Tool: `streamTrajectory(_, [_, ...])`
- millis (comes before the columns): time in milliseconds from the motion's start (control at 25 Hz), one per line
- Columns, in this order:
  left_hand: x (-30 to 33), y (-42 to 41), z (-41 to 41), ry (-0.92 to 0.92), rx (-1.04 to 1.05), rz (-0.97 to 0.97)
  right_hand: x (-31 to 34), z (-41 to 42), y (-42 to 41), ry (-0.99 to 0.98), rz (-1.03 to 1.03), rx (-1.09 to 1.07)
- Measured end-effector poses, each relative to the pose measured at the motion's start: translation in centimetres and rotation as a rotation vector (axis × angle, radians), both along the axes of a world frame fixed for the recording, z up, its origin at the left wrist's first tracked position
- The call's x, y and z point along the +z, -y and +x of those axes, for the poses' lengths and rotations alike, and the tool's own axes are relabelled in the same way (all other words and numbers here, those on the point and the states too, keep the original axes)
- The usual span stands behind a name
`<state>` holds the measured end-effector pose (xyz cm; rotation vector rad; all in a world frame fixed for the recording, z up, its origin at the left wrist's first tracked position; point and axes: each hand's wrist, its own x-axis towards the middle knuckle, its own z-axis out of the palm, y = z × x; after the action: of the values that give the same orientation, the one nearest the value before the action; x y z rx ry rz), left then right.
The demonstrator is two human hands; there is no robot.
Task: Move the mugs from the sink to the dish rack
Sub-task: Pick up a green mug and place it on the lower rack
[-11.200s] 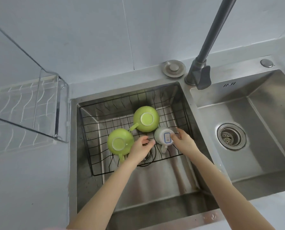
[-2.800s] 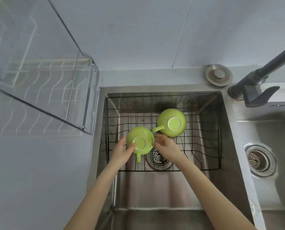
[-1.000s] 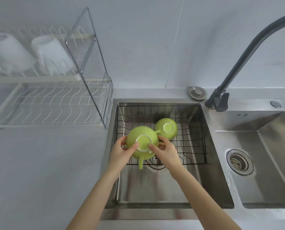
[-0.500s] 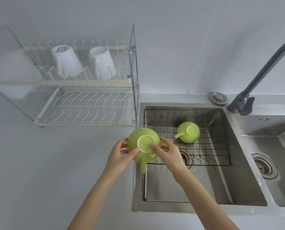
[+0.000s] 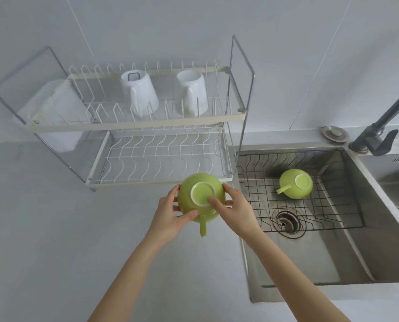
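Pale countertop (image 5: pixel 42 228) lies beneath the green mug (image 5: pixel 199 198), which has just come out of the sink (image 5: pixel 347 259) and now hangs upside down before the dish rack (image 5: pixel 166 123). Left hand (image 5: pixel 168 217) and right hand (image 5: pixel 236 211) both clasp its sides, fingers wrapped round. Count: 2 white mugs (image 5: pixel 140 94) on the upper shelf, 2 green mugs, with 1 second green mug (image 5: pixel 296 183) left in the wire basket (image 5: pixel 338 219).

The faucet (image 5: pixel 379 126) spout runs out past the right edge
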<state>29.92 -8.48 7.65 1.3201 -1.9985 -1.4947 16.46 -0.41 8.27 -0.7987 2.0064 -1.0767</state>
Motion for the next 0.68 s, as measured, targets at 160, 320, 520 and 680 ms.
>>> streamTrajectory(160, [0.1,2.5,0.7,0.018,-0.045,-0.053,0.2,0.7,1.6,-0.051,0.02,0.071])
streamTrajectory(320, [0.4,5.3,0.0,0.043,-0.079,-0.065,0.2,-0.1,4.0,-0.107,0.047,0.113])
streamTrajectory(520, [0.7,8.8,-2.4,0.095,-0.086,-0.096,0.4,-2.7,7.5,-0.179,0.064,0.131])
streamTrajectory(680, [0.3,12.0,-4.7,0.143,-0.131,-0.129,-0.6,-4.5,10.2,-0.168,0.091,0.111])
